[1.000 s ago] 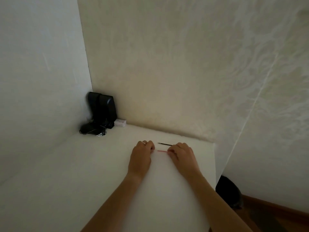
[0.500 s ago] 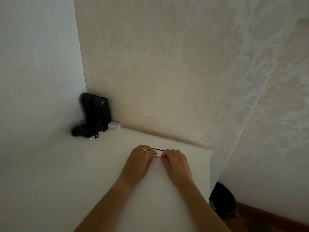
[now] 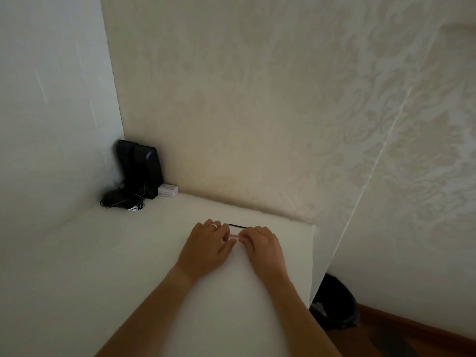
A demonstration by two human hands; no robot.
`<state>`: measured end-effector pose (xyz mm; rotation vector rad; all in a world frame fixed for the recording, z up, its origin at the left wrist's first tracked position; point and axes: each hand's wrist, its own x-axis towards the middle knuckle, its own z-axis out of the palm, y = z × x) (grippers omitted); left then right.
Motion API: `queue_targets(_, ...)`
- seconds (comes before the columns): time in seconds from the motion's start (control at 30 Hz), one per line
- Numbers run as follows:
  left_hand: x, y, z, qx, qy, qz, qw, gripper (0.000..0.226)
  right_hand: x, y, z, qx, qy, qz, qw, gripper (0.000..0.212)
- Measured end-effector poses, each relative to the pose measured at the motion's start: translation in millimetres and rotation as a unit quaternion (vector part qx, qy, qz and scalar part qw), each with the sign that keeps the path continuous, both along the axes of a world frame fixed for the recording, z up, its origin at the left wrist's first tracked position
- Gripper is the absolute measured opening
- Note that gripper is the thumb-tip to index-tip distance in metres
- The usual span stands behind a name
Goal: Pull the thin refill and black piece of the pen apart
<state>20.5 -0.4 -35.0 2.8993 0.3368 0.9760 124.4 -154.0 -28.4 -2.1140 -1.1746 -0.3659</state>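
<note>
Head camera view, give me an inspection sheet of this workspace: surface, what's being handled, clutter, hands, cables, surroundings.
Surface: white tabletop, set into a wall corner.
Job's things: thin pink stick pinched between both hands; thin black stick lying just beyond them.
Clutter: two black speakers in the corner, small white box beside them.
Hands: left hand, ring on one finger, and right hand each hold an end of the pink stick.
Cables: dark tangle at the speakers' base.
Surroundings: patterned wallpaper; black bin on the floor.
</note>
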Motion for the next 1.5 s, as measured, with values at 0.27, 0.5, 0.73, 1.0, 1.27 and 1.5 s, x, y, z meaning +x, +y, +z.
queue_targets(0.27, -0.6, 1.2, 1.2, -0.022, 0.023, 0.040, 0.999, 0.050, -2.6, -0.2, 2.0, 0.008, 0.006, 0.017, 1.000, 0.011)
queue_targets(0.5, -4.2, -1.7, 5.4, -0.058, 0.032, 0.081, 0.995, 0.073, -5.9, 2.3, 0.7, -0.005, 0.006, 0.058, 0.998, 0.011)
queue_targets(0.73, -6.8, 0.2, 11.6, -0.112, 0.067, 0.146, 0.981, 0.083, 1.2, -6.6, 2.2, 0.054, 0.034, -0.040, 0.997, 0.008)
queue_targets(1.0, -3.2, 6.8, -0.2, -0.042, 0.028, 0.050, 0.997, 0.035, -1.1, -5.2, 2.2, 0.054, 0.150, -0.078, 0.984, 0.005)
queue_targets(1.27, -2.2, 7.9, -3.5, -0.095, -0.013, 0.012, 0.995, 0.013, 1.1, -3.1, -6.5, 0.005, 0.033, -0.196, 0.980, 0.022)
queue_targets(1.5, -2.2, 8.2, -0.8, -0.135, -0.021, 0.000, 0.991, 0.017, 3.6, -4.6, -8.0, 0.011, 0.037, -0.275, 0.961, 0.020)
